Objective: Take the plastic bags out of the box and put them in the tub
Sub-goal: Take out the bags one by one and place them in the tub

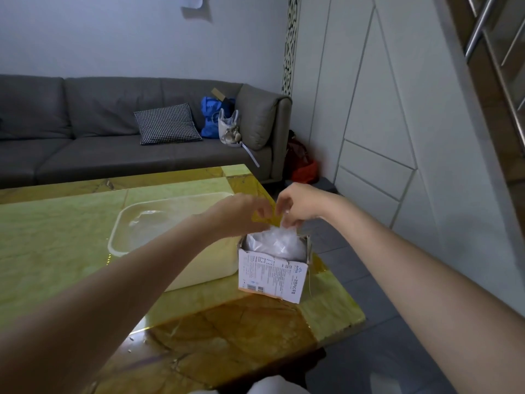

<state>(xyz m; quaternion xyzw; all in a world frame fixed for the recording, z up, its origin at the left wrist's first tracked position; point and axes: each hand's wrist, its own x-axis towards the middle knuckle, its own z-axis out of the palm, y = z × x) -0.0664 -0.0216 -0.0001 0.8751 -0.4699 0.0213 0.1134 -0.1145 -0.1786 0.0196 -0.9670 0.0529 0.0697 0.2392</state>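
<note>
- Head view: our two hands meet above the open box (274,275), which stands on the table (56,240) near its right edge.
- The box, directly under our fingers, is stuffed with clear bags (277,243) that bulge above its torn top.
- The tub (119,223) sits touching the box on our left, below and beyond our left forearm; something clear and crumpled lies in its far part, likely a bag, though we cannot tell for sure.
- Our left arm hides the tub's near right corner and much of its inside.
- Our right hand (301,204) has its fingers curled down and pinches a tuft of bag film at the box's far edge.
- Our left hand (244,211) is curled beside it with the fingertips drawn together; whether it has hold of film we cannot tell, as the film is too clear.
</note>
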